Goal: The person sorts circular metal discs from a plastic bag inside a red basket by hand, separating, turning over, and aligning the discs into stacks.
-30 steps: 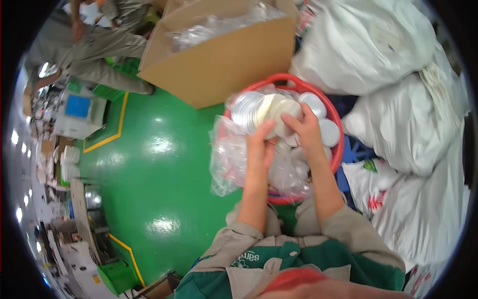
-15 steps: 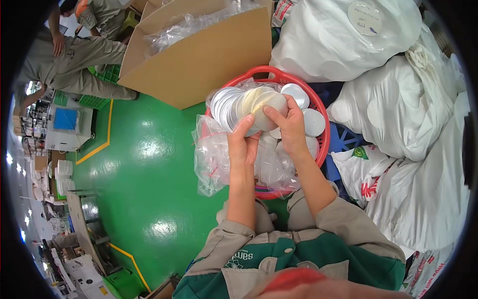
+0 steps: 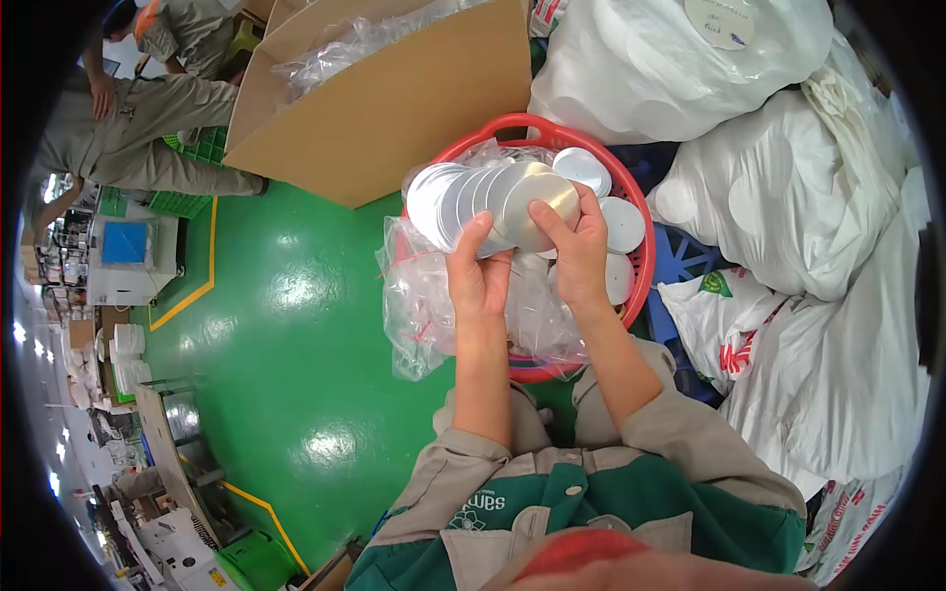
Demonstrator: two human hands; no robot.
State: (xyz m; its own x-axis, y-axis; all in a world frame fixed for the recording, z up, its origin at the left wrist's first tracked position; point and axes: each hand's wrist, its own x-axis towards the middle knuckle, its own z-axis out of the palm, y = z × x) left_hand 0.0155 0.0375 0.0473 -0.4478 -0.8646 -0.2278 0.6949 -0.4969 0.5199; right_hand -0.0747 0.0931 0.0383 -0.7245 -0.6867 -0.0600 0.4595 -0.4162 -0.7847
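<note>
A fanned stack of round, silvery metal discs (image 3: 473, 202) is spread between my two hands over a red basket (image 3: 644, 281). My left hand (image 3: 479, 271) is closed on the lower left part of the stack, thumb on top. At the right end, my right hand (image 3: 576, 241) pinches the outermost discs between thumb and fingers. Beneath, more loose discs (image 3: 621, 225) lie in the basket's right side. Crumpled clear plastic bags (image 3: 424, 305) fill its left and front and hang over the rim. The fingers under the stack are hidden.
Behind the basket stands a large cardboard box (image 3: 394, 108) with clear plastic inside. Big white sacks (image 3: 759, 207) crowd the right, beside a blue plastic pallet (image 3: 680, 261). Green floor (image 3: 296, 295) with yellow lines extends left, where other people (image 3: 148, 118) stand near green crates (image 3: 202, 148).
The discs are fanned wider, with more of their faces showing. The yellowish disc faces seen before now look silvery. Both hands still grip the stack, and the view has shifted slightly.
</note>
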